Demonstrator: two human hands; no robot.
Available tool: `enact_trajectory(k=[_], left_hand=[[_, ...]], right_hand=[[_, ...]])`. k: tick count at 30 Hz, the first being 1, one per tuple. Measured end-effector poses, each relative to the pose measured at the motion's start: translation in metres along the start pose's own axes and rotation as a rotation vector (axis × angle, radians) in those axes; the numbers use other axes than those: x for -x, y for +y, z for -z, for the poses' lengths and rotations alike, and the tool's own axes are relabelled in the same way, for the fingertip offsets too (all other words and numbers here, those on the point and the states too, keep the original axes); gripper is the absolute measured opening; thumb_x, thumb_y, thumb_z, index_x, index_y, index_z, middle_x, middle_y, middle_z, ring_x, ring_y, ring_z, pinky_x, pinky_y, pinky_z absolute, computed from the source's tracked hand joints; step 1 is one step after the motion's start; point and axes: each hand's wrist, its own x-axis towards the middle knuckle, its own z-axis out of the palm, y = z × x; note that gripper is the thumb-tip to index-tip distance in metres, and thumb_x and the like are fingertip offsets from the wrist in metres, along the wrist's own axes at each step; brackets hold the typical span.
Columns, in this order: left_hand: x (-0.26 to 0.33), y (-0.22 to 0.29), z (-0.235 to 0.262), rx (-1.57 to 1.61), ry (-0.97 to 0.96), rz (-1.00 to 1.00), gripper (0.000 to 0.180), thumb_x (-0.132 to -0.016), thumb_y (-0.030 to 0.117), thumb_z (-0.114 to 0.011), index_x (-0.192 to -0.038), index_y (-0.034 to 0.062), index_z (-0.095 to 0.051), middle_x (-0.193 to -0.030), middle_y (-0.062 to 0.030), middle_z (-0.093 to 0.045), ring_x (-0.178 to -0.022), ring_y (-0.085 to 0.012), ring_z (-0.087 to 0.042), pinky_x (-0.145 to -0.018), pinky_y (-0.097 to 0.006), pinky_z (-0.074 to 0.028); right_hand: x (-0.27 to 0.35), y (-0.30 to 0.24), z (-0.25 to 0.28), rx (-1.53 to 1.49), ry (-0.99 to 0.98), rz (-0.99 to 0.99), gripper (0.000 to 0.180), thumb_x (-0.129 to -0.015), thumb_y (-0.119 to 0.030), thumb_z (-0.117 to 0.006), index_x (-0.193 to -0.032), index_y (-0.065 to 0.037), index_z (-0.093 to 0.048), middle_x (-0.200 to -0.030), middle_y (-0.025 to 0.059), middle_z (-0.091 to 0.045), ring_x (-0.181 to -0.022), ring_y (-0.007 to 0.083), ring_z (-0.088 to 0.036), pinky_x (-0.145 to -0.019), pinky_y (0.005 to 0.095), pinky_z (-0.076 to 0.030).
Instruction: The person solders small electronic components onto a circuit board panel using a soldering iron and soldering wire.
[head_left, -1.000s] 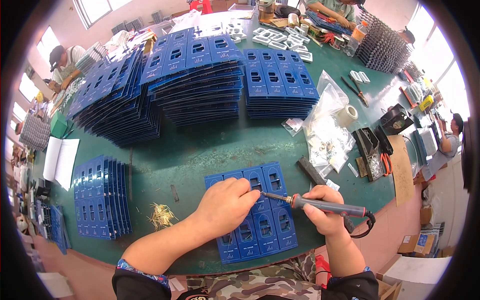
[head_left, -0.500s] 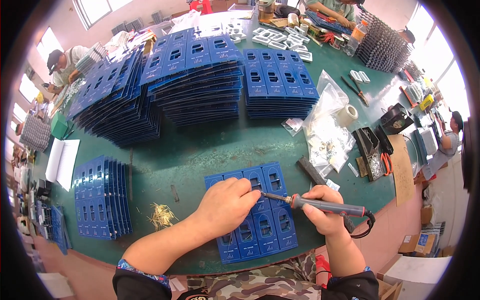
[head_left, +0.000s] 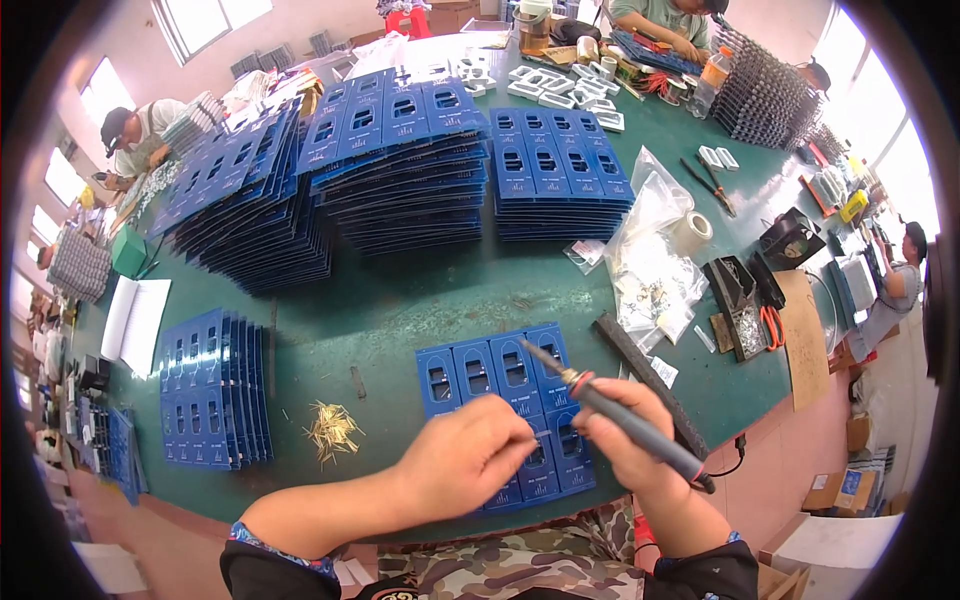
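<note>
A blue panel of several small circuit boards (head_left: 478,370) lies flat on the green table (head_left: 400,300) in front of me. My left hand (head_left: 468,462) rests over the panel's near edge, thumb and fingers pinched together; anything between them is too small to see. My right hand (head_left: 622,440) grips a dark soldering iron (head_left: 600,405) like a pen. Its metal tip points up and left over the panel's right boards.
A small heap of brass pins (head_left: 330,430) lies left of the panel. Upright blue panels (head_left: 212,390) stand further left, with tall stacks of blue panels (head_left: 400,150) behind. Clear bags of parts (head_left: 650,250), a tape roll (head_left: 692,232) and black trays (head_left: 738,300) sit right. Other people work around the table.
My left hand has drawn back toward me off the middle of the panel. The soldering iron has swung from lying level to pointing up-left, its tip further over the boards.
</note>
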Motion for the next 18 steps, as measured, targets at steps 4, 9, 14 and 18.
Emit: enact_trajectory(k=[4,9,14,18], left_hand=[[0.012,0.010,-0.014,0.089,0.010,0.027,0.014,-0.086,0.007,-0.070,-0.095,0.0051,-0.059,-0.087,-0.0106,-0.058,-0.075,-0.0297,-0.061,-0.063,-0.037,-0.051],[0.018,0.010,-0.013,0.101,0.055,0.014,0.015,-0.086,0.007,-0.070,-0.097,0.0051,-0.060,-0.089,-0.0113,-0.059,-0.078,-0.0300,-0.061,-0.065,-0.037,-0.051],[0.019,0.002,0.007,-0.031,0.001,0.015,0.016,-0.085,0.005,-0.072,-0.100,0.0048,-0.065,-0.086,-0.0099,-0.063,-0.077,-0.0274,-0.062,-0.068,-0.036,-0.052],[0.011,-0.030,0.032,-0.259,0.152,0.031,0.012,-0.086,0.005,-0.068,-0.098,0.0033,-0.067,-0.085,-0.0109,-0.062,-0.076,-0.0282,-0.063,-0.066,-0.036,-0.051]], right_hand=[[0.011,0.008,-0.018,-0.036,-0.114,-0.012,0.038,-0.088,-0.002,-0.072,-0.124,-0.001,-0.059,-0.104,0.0122,-0.072,-0.089,0.0135,-0.068,-0.078,0.0275,-0.055],[0.007,0.003,-0.028,0.090,-0.078,0.102,0.034,-0.088,-0.003,-0.072,-0.121,-0.002,-0.062,-0.110,0.0125,-0.072,-0.097,0.0187,-0.070,-0.083,0.0288,-0.055],[-0.005,0.000,-0.022,0.205,-0.113,0.169,0.036,-0.087,-0.003,-0.072,-0.122,-0.002,-0.061,-0.109,0.0121,-0.072,-0.091,0.0164,-0.070,-0.080,0.0285,-0.055],[-0.030,-0.004,-0.002,0.434,-0.154,0.273,0.035,-0.087,-0.007,-0.069,-0.120,-0.001,-0.060,-0.103,0.0111,-0.066,-0.082,0.0167,-0.063,-0.074,0.0300,-0.050]])
